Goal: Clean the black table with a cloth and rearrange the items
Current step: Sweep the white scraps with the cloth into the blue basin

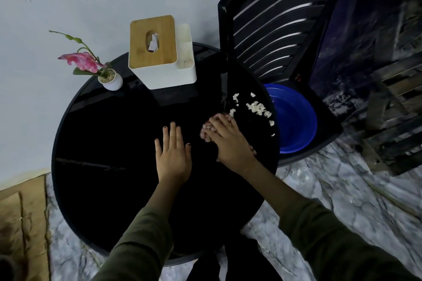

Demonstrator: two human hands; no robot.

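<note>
A round black table (109, 162) fills the middle of the view. My right hand (228, 139) lies flat on a pink and white cloth (205, 131) near the table's right side, fingers straight and pressing it down. Just beyond the fingertips, white crumbs (257, 107) are scattered toward the right edge. My left hand (173, 155) rests flat on the bare tabletop beside it, fingers spread. At the back stand a white tissue box with a wooden lid (157, 52) and a small white pot with a pink flower (109, 78).
A blue basin (294, 118) sits on the seat of a black slatted chair (274, 23) right against the table's right edge. A pale wall runs behind the table. Marble floor lies below, with cardboard (22, 219) at the lower left.
</note>
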